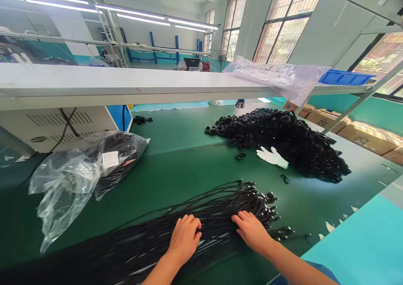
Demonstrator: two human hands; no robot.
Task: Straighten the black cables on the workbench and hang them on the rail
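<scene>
A long bundle of thin black cables (217, 211) lies across the green table, its ends with small shiny connectors (267, 211) fanned out on the right. My left hand (185, 236) is on the middle of the bundle, fingers curled down over some cables and thumb near the index finger. Closer to the connector ends, my right hand (252, 230) has its fingers bent onto the cables too. How many strands each hand grips is hidden under the fingers. Toward the lower left the cables run out of view, blurred.
Behind the cables is a large heap of black coiled cables (270, 138), with a white glove (272, 157) at its front edge. A clear plastic bag (94, 163) of black items lies left, before a white machine (63, 127). A shelf (141, 81) spans above the table (176, 163).
</scene>
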